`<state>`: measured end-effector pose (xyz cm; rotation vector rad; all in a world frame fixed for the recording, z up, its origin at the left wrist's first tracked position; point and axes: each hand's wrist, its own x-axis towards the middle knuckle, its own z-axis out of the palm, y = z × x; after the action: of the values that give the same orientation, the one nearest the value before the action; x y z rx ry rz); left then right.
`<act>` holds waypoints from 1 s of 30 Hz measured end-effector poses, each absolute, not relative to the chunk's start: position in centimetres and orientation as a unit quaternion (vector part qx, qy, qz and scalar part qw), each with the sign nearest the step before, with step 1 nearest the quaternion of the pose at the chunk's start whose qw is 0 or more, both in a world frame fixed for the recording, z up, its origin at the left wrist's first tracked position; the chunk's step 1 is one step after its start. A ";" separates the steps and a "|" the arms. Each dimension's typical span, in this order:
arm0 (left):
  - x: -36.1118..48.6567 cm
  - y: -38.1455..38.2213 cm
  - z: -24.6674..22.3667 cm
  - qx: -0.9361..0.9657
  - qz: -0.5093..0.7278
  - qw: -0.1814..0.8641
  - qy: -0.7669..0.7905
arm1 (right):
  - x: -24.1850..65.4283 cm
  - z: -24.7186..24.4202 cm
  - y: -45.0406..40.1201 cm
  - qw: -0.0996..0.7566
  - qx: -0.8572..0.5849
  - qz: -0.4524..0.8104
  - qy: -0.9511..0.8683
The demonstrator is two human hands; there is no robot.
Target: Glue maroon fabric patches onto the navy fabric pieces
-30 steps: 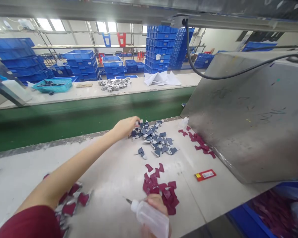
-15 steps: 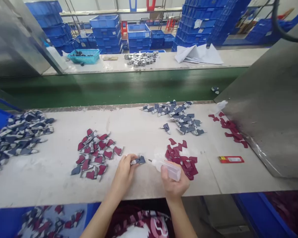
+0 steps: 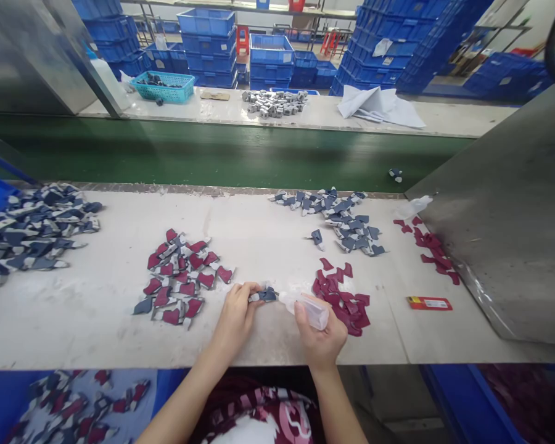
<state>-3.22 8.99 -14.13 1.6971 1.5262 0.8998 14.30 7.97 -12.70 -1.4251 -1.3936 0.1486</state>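
Between its fingertips my left hand [image 3: 238, 310] pinches a small grey-blue and white part [image 3: 264, 295] just above the table. My right hand [image 3: 324, 336] is wrapped round a translucent squeeze bottle [image 3: 311, 309], whose thin tip points left and meets the part's right end. Left of my hands lies a pile of maroon, white and grey parts [image 3: 185, 287]. Beside my right hand are loose maroon pieces [image 3: 346, 302]. Farther back sits a group of grey-blue and white parts [image 3: 351, 225].
A larger heap of grey-blue parts [image 3: 37, 228] covers the far left. On the right are a red and yellow packet [image 3: 429, 303], more maroon pieces [image 3: 437, 253] and a metal panel [image 3: 513, 228]. A green belt [image 3: 259, 154] runs behind the table.
The bottle in my right hand has moved left, and its tip now meets the part instead of hovering beside it. The camera view has shifted slightly.
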 end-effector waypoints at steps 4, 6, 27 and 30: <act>-3.2 9.0 -14.0 0.654 0.342 0.335 0.586 | 14.4 -13.3 7.8 0.546 -0.604 0.068 -0.576; -3.2 9.0 -13.9 0.656 0.342 0.330 0.587 | 14.5 -13.7 7.6 0.545 -0.612 0.071 -0.569; -3.1 8.9 -14.0 0.659 0.348 0.324 0.583 | 14.6 -12.8 7.1 0.568 -0.608 0.086 -0.548; -3.1 9.0 -14.0 0.659 0.355 0.327 0.577 | 14.4 -12.8 7.1 0.576 -0.614 0.108 -0.529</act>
<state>-3.10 8.99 -13.99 1.7264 1.5114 0.9287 14.39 7.07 -12.83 -1.4379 -1.2387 0.2536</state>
